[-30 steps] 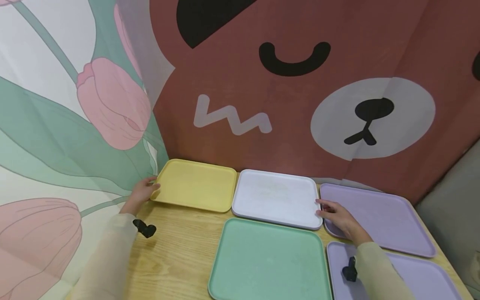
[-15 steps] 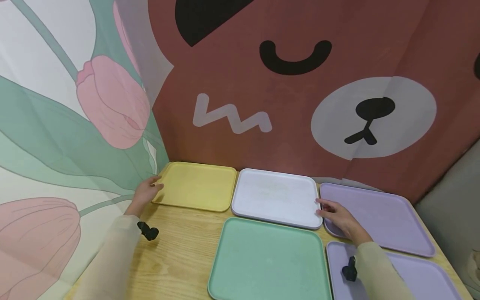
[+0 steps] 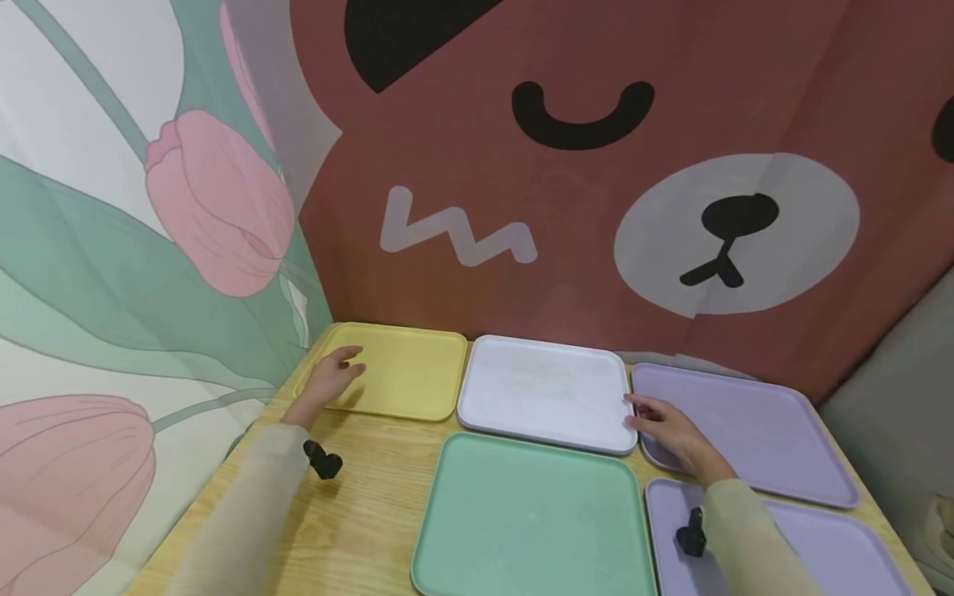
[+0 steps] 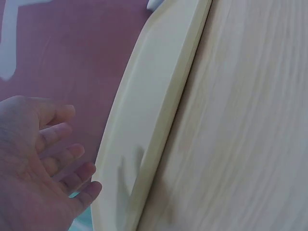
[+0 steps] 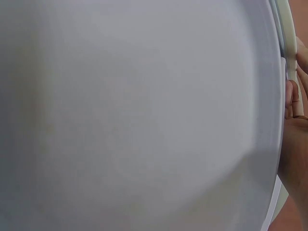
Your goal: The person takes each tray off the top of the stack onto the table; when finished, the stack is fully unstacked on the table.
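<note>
My left hand (image 3: 331,377) hovers over the left part of the yellow tray (image 3: 406,372), fingers relaxed and apart. In the left wrist view, nothing lies in this left hand (image 4: 38,168), and the yellow tray's rim (image 4: 159,130) runs past its fingertips. At the right edge of the white tray (image 3: 544,393), my right hand (image 3: 674,434) touches the rim with thumb and fingertips. The right wrist view shows the right hand (image 5: 296,139) only partly, beyond a pale tray (image 5: 144,110) that fills most of that picture.
A green tray (image 3: 532,521) lies in front of the white one. Two purple trays lie at the right, a back one (image 3: 753,430) and a front one (image 3: 827,546) partly under the right forearm. Printed cloth (image 3: 447,165) hangs behind the wooden table (image 3: 350,488).
My left hand has come off the yellow tray's left edge and moved right, over its surface. That tray's near side settled slightly at first. My right hand stays at the white tray.
</note>
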Available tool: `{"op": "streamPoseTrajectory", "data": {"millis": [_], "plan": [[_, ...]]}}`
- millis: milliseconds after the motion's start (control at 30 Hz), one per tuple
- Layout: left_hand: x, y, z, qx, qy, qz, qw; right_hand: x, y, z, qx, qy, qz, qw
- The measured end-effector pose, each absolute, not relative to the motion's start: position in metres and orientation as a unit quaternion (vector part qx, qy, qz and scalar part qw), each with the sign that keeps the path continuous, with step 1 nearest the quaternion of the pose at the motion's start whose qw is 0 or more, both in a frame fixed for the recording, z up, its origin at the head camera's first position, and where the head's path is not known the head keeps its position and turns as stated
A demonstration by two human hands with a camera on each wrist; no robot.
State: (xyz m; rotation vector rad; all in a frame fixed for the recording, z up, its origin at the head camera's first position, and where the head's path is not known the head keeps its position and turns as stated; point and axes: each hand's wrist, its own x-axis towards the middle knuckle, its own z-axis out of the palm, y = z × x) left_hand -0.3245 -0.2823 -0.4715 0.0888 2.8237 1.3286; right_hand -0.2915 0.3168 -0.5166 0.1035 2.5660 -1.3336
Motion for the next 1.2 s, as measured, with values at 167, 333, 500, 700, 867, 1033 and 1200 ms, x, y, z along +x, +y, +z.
{"op": "streamPoseTrajectory", "data": {"millis": [167, 333, 500, 700, 867, 1033, 1200], "plan": [[-0.330, -0.264, -0.474, 0.040, 0.907, 0.420, 0.009, -0.293, 0.318, -0.519, 0.039, 0.877, -0.461, 0.126], [-0.333, -0.249, -0.476, 0.039, 0.901, 0.433, 0.016, -0.294, 0.317, -0.520, 0.045, 0.875, -0.465, 0.126], [-0.333, -0.234, -0.478, 0.040, 0.898, 0.437, 0.014, -0.295, 0.318, -0.521, 0.045, 0.875, -0.464, 0.127], [-0.335, -0.219, -0.485, 0.048, 0.897, 0.440, 0.019, -0.294, 0.318, -0.520, 0.050, 0.877, -0.461, 0.126], [-0.335, -0.207, -0.489, 0.048, 0.896, 0.441, 0.023, -0.294, 0.316, -0.520, 0.048, 0.877, -0.462, 0.125], [-0.334, -0.194, -0.490, 0.050, 0.896, 0.441, 0.024, -0.295, 0.317, -0.520, 0.049, 0.876, -0.464, 0.123], [-0.334, -0.183, -0.495, 0.053, 0.897, 0.439, 0.027, -0.295, 0.318, -0.520, 0.045, 0.878, -0.462, 0.119]]}}
